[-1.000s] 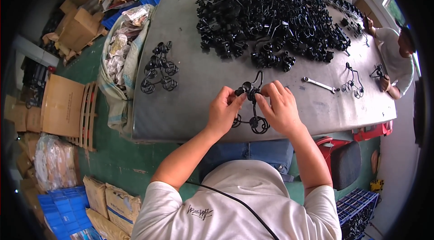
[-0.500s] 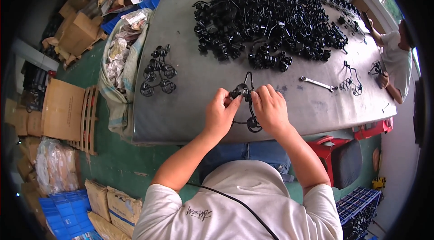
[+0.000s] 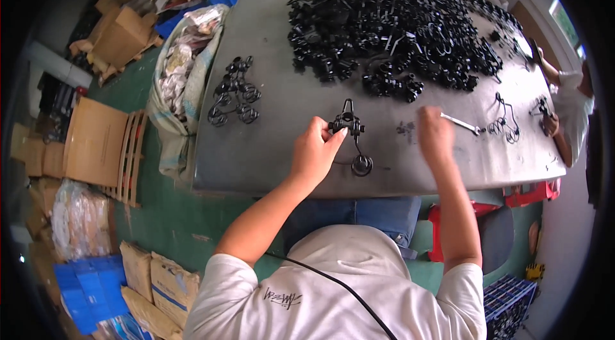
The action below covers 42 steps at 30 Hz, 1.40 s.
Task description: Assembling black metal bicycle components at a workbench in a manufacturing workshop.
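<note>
Wire bracket (image 3: 346, 125), black, is up front of the desk (image 3: 275, 170), approx. mid-width, in the L hand (image 3: 314, 151). L grip: thumb + fingers pinched closed on its thick end; looped tail (image 3: 362, 165) points back toward the near edge. Can't tell if the tail touches the desk or hangs just above. R hand (image 3: 436, 130) is at the near end of the wrench (image 3: 462, 124); blurred, so can't tell if its grip is closed on it or how far open.

Risks, my guess: L pinch is at one end only, so any sideways push w/ a tool could twist the bracket round or pop it out, esp. if it's slick. A poor hold on the wrench's end, w/ most of its length sticking out, could let it tip or drop. Swinging it wide R might knock the wire piece (image 3: 505, 119) there; reaching too far fwd might snag the tangled pile (image 3: 397, 29).
</note>
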Each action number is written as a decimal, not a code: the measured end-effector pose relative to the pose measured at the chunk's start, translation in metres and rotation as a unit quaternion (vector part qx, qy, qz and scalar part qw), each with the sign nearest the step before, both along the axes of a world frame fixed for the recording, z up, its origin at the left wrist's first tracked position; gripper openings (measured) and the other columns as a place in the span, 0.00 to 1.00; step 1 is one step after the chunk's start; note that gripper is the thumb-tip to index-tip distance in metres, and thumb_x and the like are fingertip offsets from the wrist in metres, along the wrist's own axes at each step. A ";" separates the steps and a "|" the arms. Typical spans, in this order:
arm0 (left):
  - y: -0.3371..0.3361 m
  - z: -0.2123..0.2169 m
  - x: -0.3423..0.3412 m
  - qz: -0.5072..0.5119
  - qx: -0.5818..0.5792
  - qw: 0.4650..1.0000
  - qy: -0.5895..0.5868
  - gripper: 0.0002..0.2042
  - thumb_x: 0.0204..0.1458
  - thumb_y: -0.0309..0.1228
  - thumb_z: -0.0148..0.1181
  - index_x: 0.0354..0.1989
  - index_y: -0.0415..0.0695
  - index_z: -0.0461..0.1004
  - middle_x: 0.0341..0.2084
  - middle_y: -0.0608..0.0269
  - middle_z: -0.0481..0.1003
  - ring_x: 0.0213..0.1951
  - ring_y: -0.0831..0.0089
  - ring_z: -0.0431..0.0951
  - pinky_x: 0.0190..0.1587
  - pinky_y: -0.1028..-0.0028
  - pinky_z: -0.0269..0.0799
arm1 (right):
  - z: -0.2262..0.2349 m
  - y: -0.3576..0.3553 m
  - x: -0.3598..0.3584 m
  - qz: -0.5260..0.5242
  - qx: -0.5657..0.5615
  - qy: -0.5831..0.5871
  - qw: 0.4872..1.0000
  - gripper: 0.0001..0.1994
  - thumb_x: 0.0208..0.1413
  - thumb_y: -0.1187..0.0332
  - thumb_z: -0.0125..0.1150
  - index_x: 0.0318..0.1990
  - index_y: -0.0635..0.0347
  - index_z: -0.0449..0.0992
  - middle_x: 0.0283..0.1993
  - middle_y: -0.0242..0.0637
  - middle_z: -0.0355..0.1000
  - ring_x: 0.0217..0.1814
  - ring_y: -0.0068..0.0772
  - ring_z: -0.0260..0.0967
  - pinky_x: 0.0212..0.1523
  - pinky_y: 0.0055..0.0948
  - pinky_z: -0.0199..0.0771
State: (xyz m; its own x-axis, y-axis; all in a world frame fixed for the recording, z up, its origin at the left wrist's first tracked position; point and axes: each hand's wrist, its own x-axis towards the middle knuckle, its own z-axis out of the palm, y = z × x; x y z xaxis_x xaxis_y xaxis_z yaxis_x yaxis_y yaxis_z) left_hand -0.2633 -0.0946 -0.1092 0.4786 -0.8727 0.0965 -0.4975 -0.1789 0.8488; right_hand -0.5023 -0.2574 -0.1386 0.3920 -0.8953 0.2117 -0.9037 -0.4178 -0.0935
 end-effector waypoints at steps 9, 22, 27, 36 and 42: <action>-0.008 0.008 0.016 -0.040 -0.045 0.986 -0.157 0.21 0.49 0.33 0.67 0.49 0.41 0.68 0.35 0.52 0.77 0.40 0.56 0.78 0.45 0.60 0.73 | 0.011 -0.035 -0.065 0.103 0.004 0.078 0.992 0.10 0.51 0.78 0.54 0.42 0.61 0.72 0.44 0.45 0.70 0.46 0.51 0.72 0.46 0.44 0.75; -0.024 0.004 0.025 -0.170 -0.040 0.960 -0.218 0.23 0.48 0.24 0.59 0.55 0.45 0.69 0.43 0.51 0.78 0.46 0.53 0.78 0.55 0.58 0.70 | 0.027 0.064 0.011 0.069 0.280 -0.416 0.862 0.05 0.63 0.76 0.55 0.44 0.63 0.71 0.31 0.31 0.70 0.31 0.19 0.69 0.34 0.22 0.73; -0.026 -0.002 0.025 -0.163 -0.059 0.956 -0.235 0.21 0.48 0.25 0.60 0.52 0.45 0.69 0.36 0.55 0.79 0.41 0.55 0.80 0.50 0.56 0.69 | 0.030 0.083 0.030 0.112 0.258 -0.524 0.804 0.05 0.64 0.75 0.55 0.45 0.64 0.71 0.31 0.35 0.72 0.31 0.21 0.70 0.34 0.27 0.74; -0.022 -0.006 0.019 -0.130 -0.064 0.958 -0.249 0.21 0.49 0.26 0.59 0.54 0.46 0.70 0.36 0.56 0.81 0.38 0.59 0.81 0.51 0.61 0.71 | 0.045 0.100 0.055 0.324 0.021 -0.303 0.896 0.12 0.56 0.81 0.61 0.46 0.61 0.70 0.33 0.43 0.72 0.30 0.47 0.71 0.31 0.40 0.72; -0.023 -0.007 0.022 -0.136 -0.077 0.961 -0.226 0.21 0.48 0.25 0.59 0.53 0.47 0.70 0.35 0.56 0.80 0.36 0.58 0.81 0.49 0.61 0.72 | 0.043 0.095 0.062 0.260 0.060 -0.333 0.904 0.08 0.60 0.76 0.60 0.45 0.62 0.71 0.31 0.43 0.74 0.29 0.41 0.76 0.32 0.36 0.75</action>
